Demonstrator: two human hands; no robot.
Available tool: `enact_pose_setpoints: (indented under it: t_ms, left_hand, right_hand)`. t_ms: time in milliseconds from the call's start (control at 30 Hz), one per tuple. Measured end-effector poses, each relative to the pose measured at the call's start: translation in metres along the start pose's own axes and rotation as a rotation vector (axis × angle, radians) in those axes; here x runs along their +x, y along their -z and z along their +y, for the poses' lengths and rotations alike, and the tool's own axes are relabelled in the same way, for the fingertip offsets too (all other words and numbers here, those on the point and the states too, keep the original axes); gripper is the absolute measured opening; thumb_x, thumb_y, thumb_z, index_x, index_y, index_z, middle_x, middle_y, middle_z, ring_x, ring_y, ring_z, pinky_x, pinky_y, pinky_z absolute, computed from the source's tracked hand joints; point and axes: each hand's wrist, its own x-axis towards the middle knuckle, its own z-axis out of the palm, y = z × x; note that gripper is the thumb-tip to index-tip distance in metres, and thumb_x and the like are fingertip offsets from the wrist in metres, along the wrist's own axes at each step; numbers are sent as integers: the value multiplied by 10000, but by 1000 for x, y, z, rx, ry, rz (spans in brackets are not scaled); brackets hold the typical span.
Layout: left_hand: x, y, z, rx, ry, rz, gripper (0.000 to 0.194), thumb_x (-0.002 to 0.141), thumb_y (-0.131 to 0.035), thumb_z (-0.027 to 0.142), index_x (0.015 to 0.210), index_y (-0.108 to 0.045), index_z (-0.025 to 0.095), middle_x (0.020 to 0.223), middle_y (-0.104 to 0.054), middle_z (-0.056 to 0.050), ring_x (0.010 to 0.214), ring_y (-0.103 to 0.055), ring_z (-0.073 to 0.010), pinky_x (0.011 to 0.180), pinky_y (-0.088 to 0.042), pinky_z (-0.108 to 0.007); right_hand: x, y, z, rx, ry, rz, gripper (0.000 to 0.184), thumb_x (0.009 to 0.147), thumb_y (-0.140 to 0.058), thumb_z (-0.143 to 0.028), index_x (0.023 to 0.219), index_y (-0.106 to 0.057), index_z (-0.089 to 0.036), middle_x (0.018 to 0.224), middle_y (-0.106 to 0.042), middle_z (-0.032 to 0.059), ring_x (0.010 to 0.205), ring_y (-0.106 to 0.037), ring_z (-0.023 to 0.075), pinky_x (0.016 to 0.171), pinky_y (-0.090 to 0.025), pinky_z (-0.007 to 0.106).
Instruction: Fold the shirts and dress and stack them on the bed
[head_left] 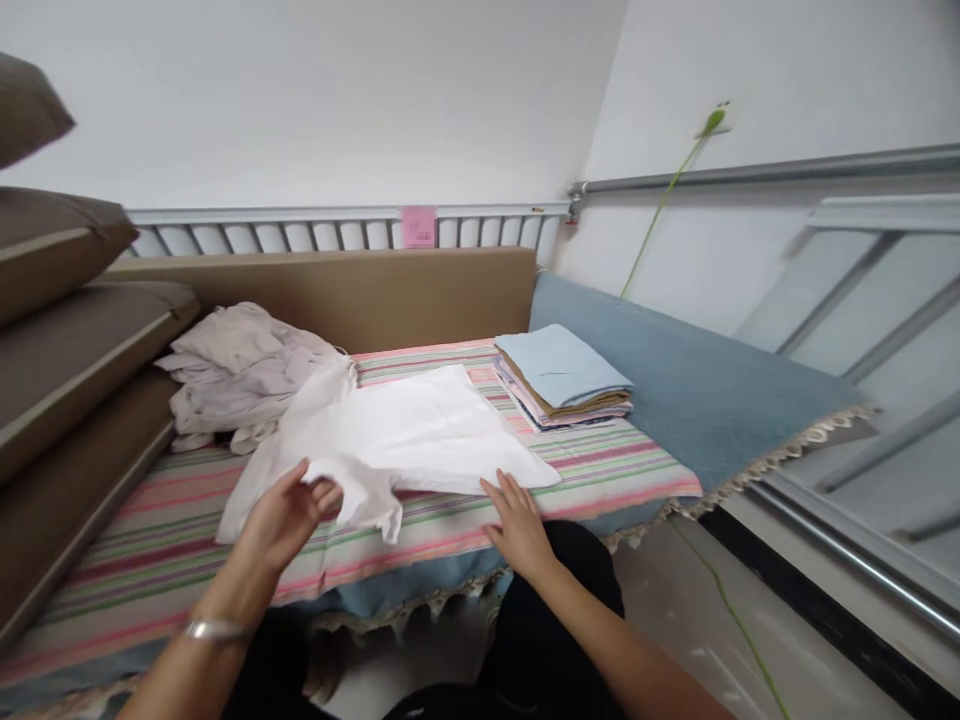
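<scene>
A white shirt (435, 425) lies spread on a striped cloth (600, 455), with its left part bunched and partly raised. My left hand (289, 515) is closed, fingers curled at the shirt's near left edge, where a sleeve-like piece lifts and hangs in folds. Against the near right edge of the shirt rests my right hand (517, 520), its fingers stretched out and apart, pressing lightly on the fabric. A metal bracelet (216, 630) circles my left wrist.
A neat stack of folded clothes (566, 370), light blue on top, sits to the right. Crumpled pale clothes (247, 360) are heaped at the left, beside stacked brown cushions (75, 350). A blue fringed cover (660, 370) drapes the right side; a green cord (660, 205) hangs from the wall socket.
</scene>
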Motion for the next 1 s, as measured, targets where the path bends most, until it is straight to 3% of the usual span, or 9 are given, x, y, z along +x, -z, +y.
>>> enact_pose_setpoints:
  t_ms: [133,267,467,667,800,867,933,1000]
  left_hand:
    - [34,-42,26,21,-121,-48,201,858,-379,101,716,-517,137,691,-656,-87,700,-671,-194,646,-567,-324]
    - [47,-63,49,-20,-167,-51,186,854,-384,120,758,-541,102,792,-668,-144,797,-673,-238,693,-566,-367]
    - [44,-55,74,-57,-231,-21,183,827,-385,109,755,-553,98,758,-667,-116,764,-670,-220,676,-567,-334]
    - [19,-36,83,-8,-240,32,209,812,-381,93,680,-538,132,618,-629,-71,645,-653,-179,610,-562,-286]
    - [-13,-4,58,88,-186,2,211,837,-384,95,748,-573,120,653,-652,-73,603,-646,-160,587,-562,-274]
    - [-33,23,25,139,-126,39,145,837,-442,104,793,-579,117,653,-655,-53,554,-631,-147,578,-566,-285]
    - [-49,54,-18,144,-36,155,108,798,-531,88,885,-573,136,754,-686,-45,604,-652,-157,601,-575,-307]
    - [-61,84,-63,114,146,261,156,766,-604,125,914,-557,143,777,-695,-52,679,-673,-197,656,-580,-349]
  right_hand:
    - [44,9,9,-266,-165,-74,402,789,-442,-170,1154,-597,-235,1273,-558,77,1257,-393,253,1044,-205,445]
    - [94,50,29,-373,-139,-74,338,811,-400,-157,1016,-662,-219,1073,-663,95,1059,-545,240,993,-237,430]
    - [147,113,35,-415,-86,-74,351,853,-359,-195,1042,-653,-216,1025,-681,94,965,-597,227,836,-344,352]
    - [158,144,33,-432,-35,-96,334,856,-373,-198,1027,-660,-202,980,-696,104,894,-616,211,803,-344,323]
    - [138,143,40,-434,29,-116,310,818,-404,-131,950,-673,-209,953,-698,87,917,-600,197,910,-280,344]
    - [120,132,48,-434,81,-130,310,806,-409,-104,939,-669,-207,960,-692,84,950,-587,198,950,-241,357]
    - [99,115,59,-439,135,-169,324,798,-398,-73,929,-667,-199,930,-688,88,946,-585,202,965,-225,369]
    - [79,95,71,-443,157,-219,340,796,-381,-51,909,-667,-195,896,-684,89,922,-590,206,973,-217,386]
